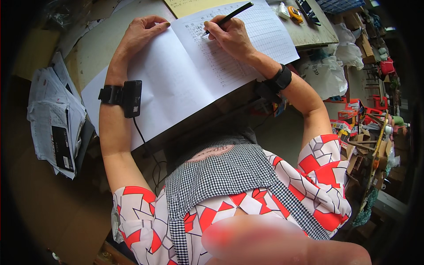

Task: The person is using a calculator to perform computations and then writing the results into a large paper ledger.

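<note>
Left margin: a bare strip of bench (90,59) runs beside the white sheet (165,97), so there's some room there; far right corner is tight, with a yellow tape measure (295,14) near the bench edge. Sheet's near edge slants up to the right and seems to overhang the bench. Black pen (236,13) is over the sheet's gridded right half, tip down-left on the written rows, long axis rising to upper right. Right hand (232,39) pinches the pen; left hand (143,28) lies loosely bent at the sheet's far left edge, can't tell if it grips paper. Paper stack (51,119) left, plastic bag (324,79) and cluttered boxes right.
</note>
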The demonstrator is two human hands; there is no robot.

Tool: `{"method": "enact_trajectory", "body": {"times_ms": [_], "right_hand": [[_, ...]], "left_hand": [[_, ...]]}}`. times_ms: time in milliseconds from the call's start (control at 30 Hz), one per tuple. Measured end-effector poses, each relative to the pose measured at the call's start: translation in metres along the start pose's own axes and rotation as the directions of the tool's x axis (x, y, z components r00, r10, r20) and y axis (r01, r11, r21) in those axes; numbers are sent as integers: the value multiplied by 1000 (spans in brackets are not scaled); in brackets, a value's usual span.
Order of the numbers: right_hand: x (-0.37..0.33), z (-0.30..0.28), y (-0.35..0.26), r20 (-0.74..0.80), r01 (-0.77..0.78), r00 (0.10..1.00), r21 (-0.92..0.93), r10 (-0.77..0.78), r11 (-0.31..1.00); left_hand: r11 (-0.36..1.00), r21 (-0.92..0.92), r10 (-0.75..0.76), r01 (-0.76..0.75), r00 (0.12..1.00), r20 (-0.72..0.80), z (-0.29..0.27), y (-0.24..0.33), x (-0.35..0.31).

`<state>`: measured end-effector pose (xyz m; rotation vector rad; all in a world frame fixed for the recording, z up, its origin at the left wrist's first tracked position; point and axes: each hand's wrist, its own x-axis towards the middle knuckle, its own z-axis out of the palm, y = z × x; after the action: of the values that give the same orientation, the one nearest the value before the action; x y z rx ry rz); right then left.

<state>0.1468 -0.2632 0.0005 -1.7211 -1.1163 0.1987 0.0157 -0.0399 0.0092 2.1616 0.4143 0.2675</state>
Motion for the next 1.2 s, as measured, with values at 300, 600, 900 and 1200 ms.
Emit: {"method": "enact_trajectory", "body": {"times_ms": [300, 600, 900, 1200], "right_hand": [[0, 1, 0, 14, 23, 1000, 39, -24, 999], [-1, 2, 0, -17, 27, 1000, 35, -26, 999], [-1, 1, 2, -18, 51, 999, 20, -51, 998], [-1, -1, -2, -1, 52, 999, 12, -52, 999]], "left_hand": [[1000, 3, -9, 9, 1000, 1, 0, -2, 0], [1000, -4, -11, 11, 1000, 11, -1, 3, -3], [1000, 12, -19, 19, 1000, 0, 1, 4, -2], [1000, 14, -12, 12, 1000, -4, 0, 3, -3]]}}
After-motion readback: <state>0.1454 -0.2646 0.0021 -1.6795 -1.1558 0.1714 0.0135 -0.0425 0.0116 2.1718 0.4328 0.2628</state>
